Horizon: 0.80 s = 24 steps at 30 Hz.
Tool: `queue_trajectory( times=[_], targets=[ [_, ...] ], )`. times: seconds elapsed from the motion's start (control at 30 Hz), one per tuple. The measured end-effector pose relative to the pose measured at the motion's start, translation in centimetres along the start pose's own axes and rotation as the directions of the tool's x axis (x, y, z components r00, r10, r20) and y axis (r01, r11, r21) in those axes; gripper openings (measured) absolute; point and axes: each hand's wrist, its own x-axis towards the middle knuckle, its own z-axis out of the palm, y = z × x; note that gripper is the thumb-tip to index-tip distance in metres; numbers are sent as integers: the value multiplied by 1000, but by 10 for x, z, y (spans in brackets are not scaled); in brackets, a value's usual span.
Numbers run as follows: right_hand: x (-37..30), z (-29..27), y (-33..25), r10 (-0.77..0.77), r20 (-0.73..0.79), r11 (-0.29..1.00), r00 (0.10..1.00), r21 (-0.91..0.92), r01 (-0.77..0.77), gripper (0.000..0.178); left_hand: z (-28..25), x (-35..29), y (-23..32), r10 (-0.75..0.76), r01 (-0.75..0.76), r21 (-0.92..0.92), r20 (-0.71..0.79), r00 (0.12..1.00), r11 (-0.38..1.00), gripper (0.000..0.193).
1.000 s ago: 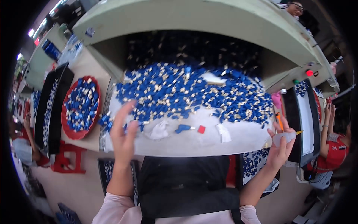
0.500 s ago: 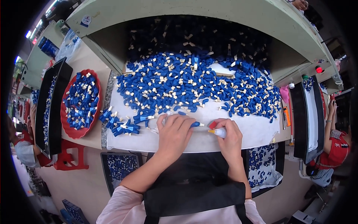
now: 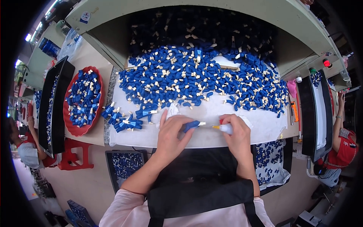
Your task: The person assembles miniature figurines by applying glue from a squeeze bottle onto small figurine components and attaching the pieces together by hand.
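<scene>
**Blue plastic fittings spread over a white-covered bench, both hands meeting at its near edge**

Far left: a long black tray (image 3: 51, 109) standing lengthwise, holding blue pieces. Just beside it, a round red plastic dish (image 3: 77, 130) heaped with small blue parts. Further right, on the white table cover (image 3: 261, 128), a small cluster of sorted blue fittings (image 3: 123, 121) lying apart from the main heap.

Left hand (image 3: 172, 132) next, forearm rising from the lower edge and angled up to the right, palm down, fingers curled closed round a single blue plastic fitting with a pale tip (image 3: 193, 125); pale end pointing right, toward the other hand.

Right hand (image 3: 236, 134) just beside it, forearm coming up nearly straight, wrist bent inward, fingers wrapped shut round a small white squeeze bottle with an orange nozzle (image 3: 223, 128). Nozzle aimed left at the pale tip of the fitting, very close; contact not possible to tell.

Behind both hands, across the middle of the bench, a broad loose pile of blue fittings with cream ends (image 3: 200, 77), reaching back under the pale green shelf (image 3: 196, 11).

Right of the bench: a second black tray (image 3: 321, 113), a few blue parts at its far end. Far right edge: another person in a red top (image 3: 346, 151), arm raised.
</scene>
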Motion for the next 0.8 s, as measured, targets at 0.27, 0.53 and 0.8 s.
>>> queue_trajectory(
  times=[0.27,0.53,0.8],
  targets=[
    [-24,-24,-4,283,-103,795,954,581,-173,36,15,15,19,-206,325,-825,256,944,462,30],
    [-38,-35,-23,216,-101,730,971,677,-92,34,14,20,34,-166,613,-727,676,718,-311,43],
    [-43,-50,-25,328,-359,629,874,773,82,32,23,14,29,-16,621,-622,713,701,-477,45]
  ],
)
